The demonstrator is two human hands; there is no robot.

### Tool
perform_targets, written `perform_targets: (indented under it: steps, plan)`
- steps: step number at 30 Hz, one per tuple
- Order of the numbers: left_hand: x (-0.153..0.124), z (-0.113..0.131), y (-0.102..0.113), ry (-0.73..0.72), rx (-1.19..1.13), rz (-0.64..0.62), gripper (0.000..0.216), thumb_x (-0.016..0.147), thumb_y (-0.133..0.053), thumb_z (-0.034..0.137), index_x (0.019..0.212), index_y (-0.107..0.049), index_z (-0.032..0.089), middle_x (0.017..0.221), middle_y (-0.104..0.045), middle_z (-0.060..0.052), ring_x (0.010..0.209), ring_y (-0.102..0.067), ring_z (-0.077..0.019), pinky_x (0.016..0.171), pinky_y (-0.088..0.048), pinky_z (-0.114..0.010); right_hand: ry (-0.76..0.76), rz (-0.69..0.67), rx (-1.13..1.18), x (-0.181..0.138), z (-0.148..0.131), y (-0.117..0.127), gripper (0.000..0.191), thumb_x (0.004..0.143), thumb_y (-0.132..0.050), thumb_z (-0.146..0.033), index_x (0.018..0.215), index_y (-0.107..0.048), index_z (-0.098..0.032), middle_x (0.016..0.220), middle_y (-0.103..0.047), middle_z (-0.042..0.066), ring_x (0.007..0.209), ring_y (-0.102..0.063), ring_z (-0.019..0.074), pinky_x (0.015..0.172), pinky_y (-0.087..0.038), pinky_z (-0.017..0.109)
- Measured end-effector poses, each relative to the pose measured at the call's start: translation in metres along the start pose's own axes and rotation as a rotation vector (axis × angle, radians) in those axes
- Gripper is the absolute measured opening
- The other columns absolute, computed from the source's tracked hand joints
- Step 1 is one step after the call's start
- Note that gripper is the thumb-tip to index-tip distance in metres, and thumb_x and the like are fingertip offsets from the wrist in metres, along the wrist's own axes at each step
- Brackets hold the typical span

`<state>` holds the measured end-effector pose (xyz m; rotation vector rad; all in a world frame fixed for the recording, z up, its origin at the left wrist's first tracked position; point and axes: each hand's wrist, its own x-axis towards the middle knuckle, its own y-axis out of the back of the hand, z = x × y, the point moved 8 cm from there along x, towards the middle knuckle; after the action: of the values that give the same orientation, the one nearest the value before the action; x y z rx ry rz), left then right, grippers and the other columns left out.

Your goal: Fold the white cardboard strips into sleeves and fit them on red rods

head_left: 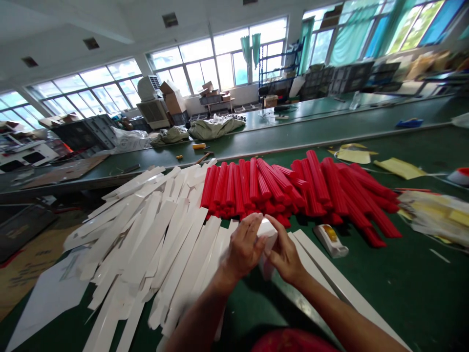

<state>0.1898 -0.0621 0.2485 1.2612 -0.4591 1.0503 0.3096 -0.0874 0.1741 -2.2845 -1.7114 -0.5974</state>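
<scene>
Both my hands close around a long white box (268, 235) near the front of the green table. My left hand (245, 249) grips its left side, with the fingers up by the end of the box. My right hand (286, 254) presses on the right side. The lower part of the box is partly hidden by my hands. Left of them spreads a heap of flat white boxes (146, 239). Just beyond my hands lies a pile of red ribbed tubes (252, 181). A tape dispenser (330, 240) with yellow tape rests to the right.
Two long white boxes (337, 274) lie right of my hands. Yellow paper sheets (400, 168) and a clear plastic bag (436, 215) are at the far right. Behind runs another green table (154, 156) bearing a cloth bundle (216, 127) and a yellow-handled tool (199, 146).
</scene>
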Motion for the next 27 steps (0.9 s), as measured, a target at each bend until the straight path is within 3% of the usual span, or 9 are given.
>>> perform_targets:
  steps: [5, 9, 13, 16, 19, 27]
  plan:
    - [0.014, 0.006, 0.006, -0.006, 0.037, -0.125, 0.039, 0.096, -0.051, 0.020, 0.134, -0.053, 0.011, 0.108, -0.066, -0.015, 0.099, -0.065, -0.0218, 0.082, -0.058, -0.035, 0.136, 0.027, -0.328, 0.004, -0.014, -0.009, 0.067, 0.085, -0.061, -0.024, 0.145, -0.033, -0.023, 0.136, -0.056, 0.014, 0.120, -0.060, 0.0273, 0.102, -0.051, 0.044]
    - [0.021, 0.007, 0.006, 0.006, 0.112, -0.216, 0.038, 0.097, -0.047, 0.022, 0.133, -0.057, 0.013, 0.098, -0.065, -0.012, 0.085, -0.066, -0.0191, 0.070, -0.058, -0.031, 0.195, 0.013, -0.384, 0.006, -0.018, -0.010, 0.067, 0.086, -0.059, -0.022, 0.147, -0.029, -0.023, 0.133, -0.058, 0.015, 0.119, -0.061, 0.0273, 0.099, -0.054, 0.042]
    - [0.028, 0.008, 0.004, 0.015, 0.185, -0.312, 0.036, 0.097, -0.045, 0.025, 0.128, -0.061, 0.017, 0.093, -0.066, -0.010, 0.079, -0.067, -0.0195, 0.068, -0.059, -0.034, 0.174, -0.021, -0.371, 0.007, -0.015, -0.010, 0.071, 0.086, -0.059, -0.022, 0.149, -0.026, -0.021, 0.135, -0.055, 0.018, 0.121, -0.060, 0.0292, 0.101, -0.052, 0.046]
    - [0.031, 0.015, 0.003, -0.060, 0.182, -0.351, 0.034, 0.097, -0.044, 0.023, 0.123, -0.063, 0.014, 0.108, -0.069, -0.014, 0.101, -0.068, -0.0244, 0.087, -0.059, -0.041, 0.161, -0.056, -0.331, 0.009, -0.013, -0.013, 0.073, 0.086, -0.059, -0.023, 0.150, -0.024, -0.020, 0.135, -0.056, 0.018, 0.123, -0.059, 0.0295, 0.102, -0.051, 0.046]
    - [0.028, 0.021, -0.001, -0.155, 0.132, -0.344, 0.035, 0.097, -0.043, 0.020, 0.125, -0.059, 0.006, 0.133, -0.061, -0.019, 0.129, -0.055, -0.0266, 0.106, -0.050, -0.043, 0.149, -0.091, -0.298, 0.010, -0.011, -0.016, 0.074, 0.086, -0.058, -0.022, 0.150, -0.023, -0.019, 0.132, -0.057, 0.018, 0.120, -0.060, 0.0287, 0.100, -0.052, 0.045]
    - [0.015, 0.022, -0.008, -0.247, 0.224, -0.272, 0.039, 0.094, -0.045, 0.014, 0.130, -0.056, 0.004, 0.136, -0.060, -0.022, 0.137, -0.047, -0.0301, 0.105, -0.052, -0.047, 0.153, -0.150, -0.249, 0.012, -0.009, -0.015, 0.075, 0.086, -0.058, -0.021, 0.151, -0.020, -0.020, 0.136, -0.055, 0.018, 0.120, -0.060, 0.0279, 0.101, -0.051, 0.044]
